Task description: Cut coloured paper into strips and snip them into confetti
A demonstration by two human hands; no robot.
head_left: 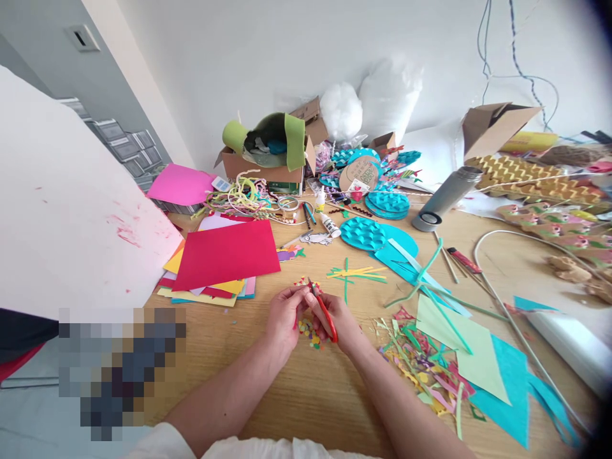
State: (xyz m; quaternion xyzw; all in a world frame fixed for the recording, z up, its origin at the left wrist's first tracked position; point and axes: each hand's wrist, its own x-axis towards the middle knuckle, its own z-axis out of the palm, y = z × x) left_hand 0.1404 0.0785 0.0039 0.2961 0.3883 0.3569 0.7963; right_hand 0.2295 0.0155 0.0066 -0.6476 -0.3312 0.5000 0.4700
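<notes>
In the head view, both hands meet over the table (pixel 287 414). The right hand (pixel 340 313) grips the scissors (pixel 329 322). Their red handles lie by the palm and the dark tips point away from the person, probably so the tips stay clear of the fingers. The left hand (pixel 283 322) has its fingers curled in, with the tips close to the right hand's. I cannot tell if it pinches something small.

Little paper dots (pixel 315 338) lie under and between the hands. More tiny bits (pixel 300 281) sit just past the fingertips. They may be so close because cut bits drop right there.

To the right is a messy heap of scraps (pixel 423 370), next to a pale green sheet (pixel 482 360). It seems pushed aside to leave room to work. To the left, a red sheet (pixel 227 255) tops a paper pile, maybe kept near for easy reach. Thin strips (pixel 356 274) lie crossed beyond the right hand. A glue bottle (pixel 329 225) lies tipped over farther back.
</notes>
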